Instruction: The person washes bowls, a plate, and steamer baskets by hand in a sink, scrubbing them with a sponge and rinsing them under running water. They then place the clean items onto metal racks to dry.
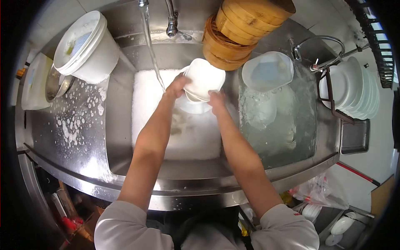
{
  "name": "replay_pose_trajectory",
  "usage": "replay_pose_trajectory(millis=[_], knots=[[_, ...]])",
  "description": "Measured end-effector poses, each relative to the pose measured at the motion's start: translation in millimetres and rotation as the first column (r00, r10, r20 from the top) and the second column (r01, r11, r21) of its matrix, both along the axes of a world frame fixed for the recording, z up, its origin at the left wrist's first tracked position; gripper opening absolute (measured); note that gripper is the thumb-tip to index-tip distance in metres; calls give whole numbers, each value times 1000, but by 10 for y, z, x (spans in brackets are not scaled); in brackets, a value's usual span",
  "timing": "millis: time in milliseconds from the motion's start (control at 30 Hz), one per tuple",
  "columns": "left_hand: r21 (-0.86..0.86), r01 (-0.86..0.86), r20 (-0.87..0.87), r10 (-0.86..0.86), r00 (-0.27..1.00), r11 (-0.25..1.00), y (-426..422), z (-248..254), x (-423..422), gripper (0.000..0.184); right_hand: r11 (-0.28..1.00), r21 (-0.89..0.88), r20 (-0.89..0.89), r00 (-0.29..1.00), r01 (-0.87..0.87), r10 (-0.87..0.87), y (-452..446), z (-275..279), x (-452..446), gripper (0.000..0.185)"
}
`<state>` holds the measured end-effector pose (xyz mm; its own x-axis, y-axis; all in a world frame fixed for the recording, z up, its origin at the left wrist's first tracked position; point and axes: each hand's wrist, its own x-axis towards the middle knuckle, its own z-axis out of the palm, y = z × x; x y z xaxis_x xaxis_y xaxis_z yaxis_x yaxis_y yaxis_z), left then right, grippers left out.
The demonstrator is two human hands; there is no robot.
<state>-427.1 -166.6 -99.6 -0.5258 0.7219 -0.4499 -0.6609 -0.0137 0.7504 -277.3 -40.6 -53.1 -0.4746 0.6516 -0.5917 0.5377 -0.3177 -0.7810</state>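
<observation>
Over the foamy left basin (177, 168) I hold a small stack of white square dishes (205, 78), tilted toward me. My left hand (177, 85) grips their left edge, and my right hand (217, 102) is closed on the lower right corner. Just beneath the stack, another white dish (195, 108) shows at the surface of the suds. A stream of water (151, 50) runs from the tap (143, 3) and falls beside my left hand. Whatever lies under the foam is hidden.
Bamboo steamers (231, 37) stand behind the basins. To the right, the water-filled basin (287, 154) has a translucent white container (268, 71) at its back. A rack of white plates (350, 89) stands far right. A white bucket (89, 54) sits on the soapy left drainboard (79, 125).
</observation>
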Motion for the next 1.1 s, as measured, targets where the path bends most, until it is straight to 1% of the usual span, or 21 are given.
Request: replay_pose_trajectory(millis=[33, 100, 133, 200, 267, 333, 367, 400, 500, 567, 600, 633, 667, 700, 767, 800, 833, 933, 967, 1033, 1100], knots=[[11, 16, -1, -16, 1000, 1000, -54, 466, 169, 68, 999, -33, -11, 1000, 8, -8, -54, -44, 45, 45], [-5, -44, 7, 44, 999, 999, -189, 328, 233, 69, 996, -88, -48, 999, 18, -22, -107, -133, 143, 43], [-20, -75, 15, 75, 997, 997, -288, 280, 299, 69, 993, -116, -29, 999, -27, 24, -131, -68, 216, 43], [-2, -77, 46, 77, 996, 997, -561, 681, 520, 64, 977, -186, -3, 994, -108, 109, -217, 146, 343, 44], [-84, -77, 10, 78, 997, 993, -767, 1143, 739, 65, 944, -295, -93, 987, -151, 129, -326, 394, 454, 47], [-156, -28, -24, 25, 999, 987, -859, 1536, 870, 66, 923, -337, -227, 968, -183, 109, -452, 815, 646, 49], [-187, 8, -42, -17, 999, 982, -890, 1697, 887, 68, 924, -325, -314, 945, -200, 94, -532, 1151, 746, 50], [-218, 42, -59, -56, 997, 975, -866, 1885, 917, 69, 926, -309, -398, 914, -218, 83, -539, 1345, 843, 50], [-258, 69, -201, -124, 972, 964, -626, 2714, 1199, 70, 863, -416, -585, 811, -288, -12, -332, 1459, 1119, 64], [-301, 128, -234, -204, 951, 945, -349, 3254, 1487, 71, 843, -468, -618, 780, -265, -98, -83, 1537, 1368, 58], [-325, 156, -250, -243, 937, 933, -169, 3412, 1639, 71, 831, -494, -633, 762, -256, -141, 66, 1584, 1519, 55], [-336, 171, -332, -286, 899, 926, 21, 3429, 1772, 73, 844, -499, -634, 747, -198, -200, 191, 1788, 1682, 50], [-350, 185, -407, -327, 853, 918, 217, 3378, 1909, 74, 844, -505, -625, 751, -182, -212, 379, 1854, 1868, 51], [-278, 226, -456, -335, 825, 934, 448, 3277, 2036, 77, 847, -511, -624, 740, -146, -249, 569, 1794, 2070, 51], [-285, 214, -522, -339, 783, 934, 953, 3159, 2336, 84, 861, -503, -643, 699, -76, -313, 992, 1573, 2429, 50], [-270, 241, -580, -358, 732, 932, 1195, 3009, 2447, 88, 867, -496, -658, 670, -42, -344, 1198, 1464, 2588, 49], [-241, 252, -564, -346, 750, 937, 1431, 2890, 2599, 87, 869, -494, -672, 640, -10, -374, 1404, 1416, 2724, 49], [-177, 248, -496, -304, 814, 952, 1898, 2586, 2944, 78, 828, -558, -572, 701, 50, -427, 1954, 1502, 3027, 50], [-159, 240, -467, -287, 836, 958, 1974, 2476, 3036, 75, 835, -545, -564, 708, 68, -425, 2181, 1401, 3086, 50], [-179, 299, -474, -349, 808, 937, 1957, 2180, 3160, 63, 846, -523, -539, 730, 102, -421, 2666, 1014, 3126, 51], [-203, 313, -467, -373, 802, 928, 1817, 2038, 3265, 52, 890, -396, -413, 821, 228, -394, 3101, 563, 3053, 50]])
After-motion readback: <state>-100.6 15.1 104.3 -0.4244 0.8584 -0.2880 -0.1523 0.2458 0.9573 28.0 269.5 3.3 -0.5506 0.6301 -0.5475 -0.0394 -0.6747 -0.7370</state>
